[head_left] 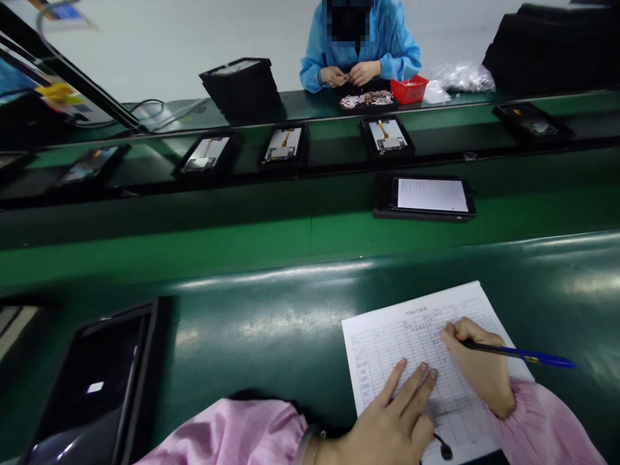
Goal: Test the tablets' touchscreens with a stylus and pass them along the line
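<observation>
A printed form sheet (378, 336) with a grid of rows lies on the green bench near me, slightly turned. My right hand (477, 361) grips a blue and black pen (513, 352) over the upper right part of the grid; the pen's tip is hidden by the fingers. Spread over the sheet's lower left, my left hand (400, 416) rests with its fingers stretched out. Under its palm side a small black cord end (443, 447) pokes out onto the paper. Pink sleeves cover both my forearms.
Beyond the sheet lies a tablet (431, 195) with a lit screen. A dark tablet in a black tray (155, 374) sits at left. Several opened devices in trays (283, 143) line the conveyor. A co-worker in blue (312, 48) handles small parts beside a red bin (409, 90).
</observation>
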The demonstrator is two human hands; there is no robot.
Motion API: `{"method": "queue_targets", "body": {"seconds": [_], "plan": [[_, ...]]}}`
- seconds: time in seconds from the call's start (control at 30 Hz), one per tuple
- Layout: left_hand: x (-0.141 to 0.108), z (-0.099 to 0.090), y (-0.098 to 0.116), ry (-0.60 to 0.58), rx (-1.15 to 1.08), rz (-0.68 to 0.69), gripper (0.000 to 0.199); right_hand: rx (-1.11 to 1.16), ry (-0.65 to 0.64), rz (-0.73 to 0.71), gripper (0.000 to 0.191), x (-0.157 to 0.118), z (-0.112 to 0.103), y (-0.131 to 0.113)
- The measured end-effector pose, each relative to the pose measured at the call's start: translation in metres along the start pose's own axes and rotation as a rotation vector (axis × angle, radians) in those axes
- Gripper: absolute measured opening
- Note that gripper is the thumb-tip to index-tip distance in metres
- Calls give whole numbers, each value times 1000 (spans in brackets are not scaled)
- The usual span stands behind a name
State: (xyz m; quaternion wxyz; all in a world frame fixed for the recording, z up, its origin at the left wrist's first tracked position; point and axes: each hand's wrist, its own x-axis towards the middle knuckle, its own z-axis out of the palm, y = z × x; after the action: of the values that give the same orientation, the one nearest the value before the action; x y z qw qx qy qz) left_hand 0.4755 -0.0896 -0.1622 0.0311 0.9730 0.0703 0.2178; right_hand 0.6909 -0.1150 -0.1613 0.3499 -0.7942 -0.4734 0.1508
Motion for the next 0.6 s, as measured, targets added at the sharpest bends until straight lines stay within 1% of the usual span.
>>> {"method": "queue_targets", "body": {"seconds": [0.33,0.53,0.6], "plan": [[0,-1,2,-17,-7,2,21,-27,3,-44,41,0,0,-2],[-1,-3,1,-44,-30,14,22,12,-15,-70,42,0,1,-1],[-1,-3,1,-54,-34,18,21,22,-15,-53,41,0,0,-1]]}}
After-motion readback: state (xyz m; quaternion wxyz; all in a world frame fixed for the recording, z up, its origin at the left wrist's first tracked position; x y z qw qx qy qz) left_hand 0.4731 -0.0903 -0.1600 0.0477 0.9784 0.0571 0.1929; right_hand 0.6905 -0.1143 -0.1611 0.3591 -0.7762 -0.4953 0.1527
